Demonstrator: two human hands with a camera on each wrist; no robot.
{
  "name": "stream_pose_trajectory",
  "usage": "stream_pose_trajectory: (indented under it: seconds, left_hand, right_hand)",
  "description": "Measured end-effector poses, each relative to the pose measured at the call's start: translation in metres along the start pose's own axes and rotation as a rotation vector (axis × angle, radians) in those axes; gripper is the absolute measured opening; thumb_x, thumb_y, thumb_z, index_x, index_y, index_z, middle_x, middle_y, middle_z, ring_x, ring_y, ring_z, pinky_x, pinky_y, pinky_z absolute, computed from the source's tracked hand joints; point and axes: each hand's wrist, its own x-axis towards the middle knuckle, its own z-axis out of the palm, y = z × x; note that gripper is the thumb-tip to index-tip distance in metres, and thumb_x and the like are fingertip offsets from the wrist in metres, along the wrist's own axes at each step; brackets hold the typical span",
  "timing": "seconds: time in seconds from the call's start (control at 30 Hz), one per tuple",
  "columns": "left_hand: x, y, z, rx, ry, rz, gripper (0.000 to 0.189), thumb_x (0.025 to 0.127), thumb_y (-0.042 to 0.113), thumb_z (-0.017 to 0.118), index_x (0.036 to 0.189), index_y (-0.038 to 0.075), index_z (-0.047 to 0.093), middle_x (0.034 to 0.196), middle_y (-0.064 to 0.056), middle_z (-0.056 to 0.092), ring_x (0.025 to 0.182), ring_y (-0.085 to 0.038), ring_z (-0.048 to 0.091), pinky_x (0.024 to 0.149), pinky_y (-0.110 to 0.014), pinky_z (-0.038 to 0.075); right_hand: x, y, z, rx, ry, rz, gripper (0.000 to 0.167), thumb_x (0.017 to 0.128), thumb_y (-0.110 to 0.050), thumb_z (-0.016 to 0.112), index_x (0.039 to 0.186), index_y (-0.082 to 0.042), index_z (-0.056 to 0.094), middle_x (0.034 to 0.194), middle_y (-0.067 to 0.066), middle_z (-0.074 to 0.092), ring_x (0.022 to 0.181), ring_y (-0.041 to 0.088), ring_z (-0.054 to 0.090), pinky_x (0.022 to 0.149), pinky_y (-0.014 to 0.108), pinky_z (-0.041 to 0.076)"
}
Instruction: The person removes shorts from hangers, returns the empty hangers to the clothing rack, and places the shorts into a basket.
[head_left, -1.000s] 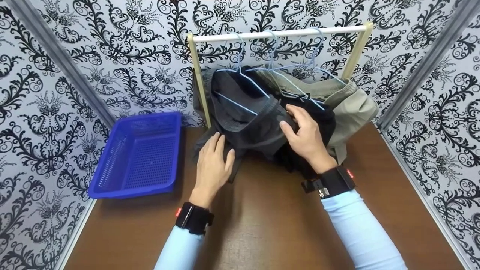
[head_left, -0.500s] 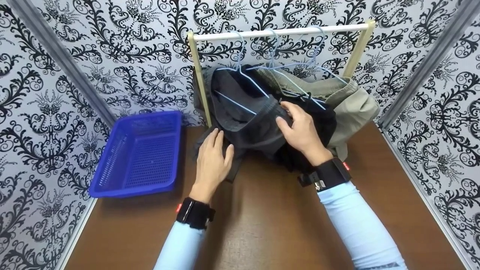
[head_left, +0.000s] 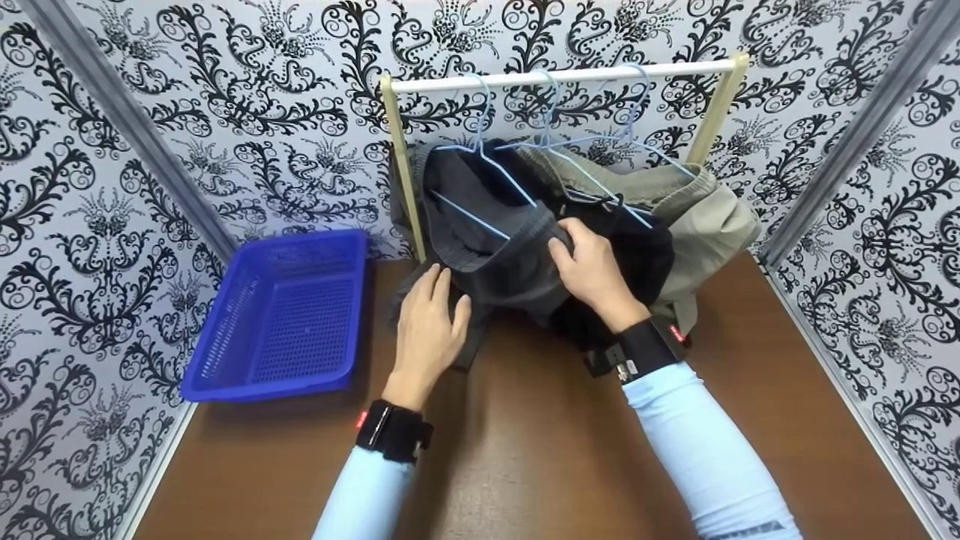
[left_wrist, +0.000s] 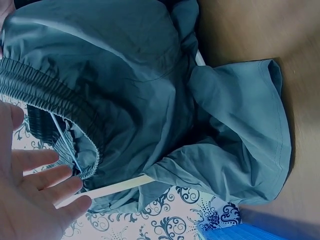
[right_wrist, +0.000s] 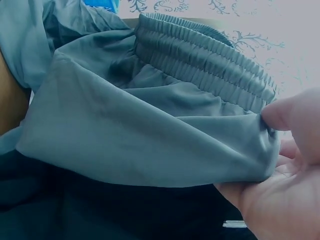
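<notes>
Dark grey shorts [head_left: 517,274] with an elastic waistband hang from a light blue hanger [head_left: 480,217] at the rack's left end. My right hand [head_left: 596,270] pinches their right side just below the waistband, thumb against fingers, as the right wrist view shows. At the left side of the shorts is my left hand [head_left: 431,330], its fingers extended and slightly bent. The left wrist view shows that hand [left_wrist: 35,190] beside the waistband opening, holding nothing. Whether its fingertips touch the cloth cannot be told. A leg hem [left_wrist: 277,135] reaches the tabletop.
Black bottoms [head_left: 637,247] and a khaki garment [head_left: 712,217] hang further right on blue hangers. The rack has a white rail [head_left: 585,76] and pale wooden posts. A blue perforated basket [head_left: 360,300] stands left on the brown table [head_left: 525,450]. Patterned walls enclose three sides.
My right hand has moved slightly left along the grey shorts and now pinches their side. The left hand has stayed nearly in place. The whole view has shifted a little downward.
</notes>
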Motion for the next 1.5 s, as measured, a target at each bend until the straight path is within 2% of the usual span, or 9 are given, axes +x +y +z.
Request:
stream_pose_trajectory:
  seconds: [0.13, 0.3, 0.43, 0.57, 0.73, 0.83, 1.5]
  left_hand:
    - [-0.001, 0.001, 0.001, -0.005, 0.001, -0.003, 0.050, 0.100, 0.024, 0.062, 0.139, -0.006, 0.059, 0.148, -0.023, 0.055, 0.136, -0.040, 0.052, 0.116, -0.052, 0.038]
    - [-0.001, 0.002, 0.000, -0.010, -0.002, -0.003, 0.050, 0.101, 0.026, 0.060, 0.139, -0.006, 0.059, 0.148, -0.024, 0.055, 0.137, -0.040, 0.051, 0.116, -0.052, 0.038]
    - [0.000, 0.003, 0.000, -0.009, 0.001, -0.001, 0.051, 0.101, 0.027, 0.059, 0.140, -0.006, 0.058, 0.148, -0.024, 0.054, 0.137, -0.040, 0.051, 0.116, -0.052, 0.037]
    - [-0.001, 0.003, 0.000, 0.001, 0.026, 0.028, 0.050, 0.101, 0.027, 0.058, 0.138, -0.006, 0.059, 0.146, -0.024, 0.056, 0.136, -0.040, 0.052, 0.115, -0.052, 0.039]
    - [-0.002, 0.004, -0.001, 0.007, 0.078, 0.065, 0.048, 0.098, 0.023, 0.064, 0.135, -0.008, 0.061, 0.143, -0.025, 0.058, 0.133, -0.041, 0.055, 0.113, -0.052, 0.041]
    - [-0.002, 0.004, -0.001, 0.005, 0.087, 0.071, 0.048, 0.098, 0.022, 0.064, 0.135, -0.008, 0.061, 0.142, -0.025, 0.058, 0.133, -0.041, 0.055, 0.113, -0.052, 0.041]
    - [-0.003, 0.006, -0.005, 0.003, 0.038, 0.030, 0.050, 0.100, 0.025, 0.061, 0.138, -0.008, 0.059, 0.146, -0.025, 0.055, 0.135, -0.041, 0.053, 0.113, -0.054, 0.040]
  right_hand:
    - [0.000, 0.001, 0.003, 0.000, -0.024, 0.034, 0.025, 0.102, -0.014, 0.059, 0.117, 0.005, 0.065, 0.110, 0.025, 0.071, 0.098, 0.042, 0.066, 0.090, 0.055, 0.051]
    - [0.000, 0.003, 0.007, -0.005, -0.020, 0.040, 0.024, 0.103, -0.014, 0.057, 0.113, 0.005, 0.067, 0.110, 0.025, 0.071, 0.100, 0.043, 0.066, 0.093, 0.056, 0.050]
    - [0.000, 0.004, 0.010, 0.015, 0.034, 0.032, 0.019, 0.102, -0.012, 0.058, 0.108, 0.004, 0.068, 0.103, 0.024, 0.071, 0.096, 0.042, 0.066, 0.090, 0.056, 0.050]
    - [-0.001, 0.002, 0.012, 0.059, 0.110, 0.049, 0.015, 0.101, -0.010, 0.059, 0.104, 0.002, 0.069, 0.095, 0.021, 0.070, 0.090, 0.040, 0.064, 0.086, 0.055, 0.049]
    - [-0.003, 0.003, 0.016, 0.099, 0.214, 0.049, 0.013, 0.100, -0.008, 0.061, 0.100, 0.002, 0.070, 0.093, 0.021, 0.071, 0.086, 0.039, 0.064, 0.083, 0.055, 0.049]
    - [-0.004, 0.004, 0.018, 0.109, 0.258, 0.031, 0.013, 0.099, -0.007, 0.062, 0.099, 0.002, 0.070, 0.093, 0.021, 0.071, 0.086, 0.039, 0.064, 0.082, 0.054, 0.050]
    - [-0.002, -0.001, 0.012, 0.138, 0.345, -0.019, 0.016, 0.100, -0.011, 0.063, 0.102, 0.002, 0.073, 0.097, 0.020, 0.074, 0.088, 0.039, 0.067, 0.083, 0.053, 0.051]
